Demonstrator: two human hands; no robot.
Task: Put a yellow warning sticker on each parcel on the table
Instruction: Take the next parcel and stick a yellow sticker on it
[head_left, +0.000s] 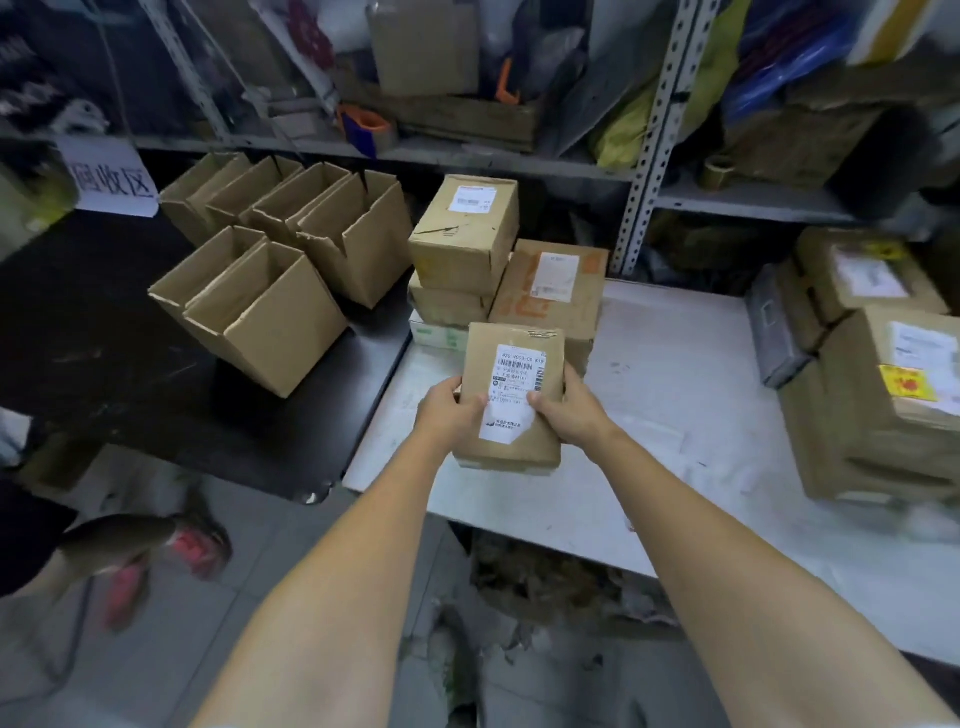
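Cardboard-brown and labelled, the parcel is gripped by both hands over the near-left corner of the white table. The left hand and right hand curl round its sides, thumbs on top. It carries no yellow sticker, so it is probably the one being fetched for stickering. That calls for a sticker, and none is visible. Bare table lies between the unstickered stack and the stickered pile; the near edge is close.

White paper sign at left reads 回收区. Shipping label on the held parcel – top line approx. "420 V003-00 K19" – rest too small to read.
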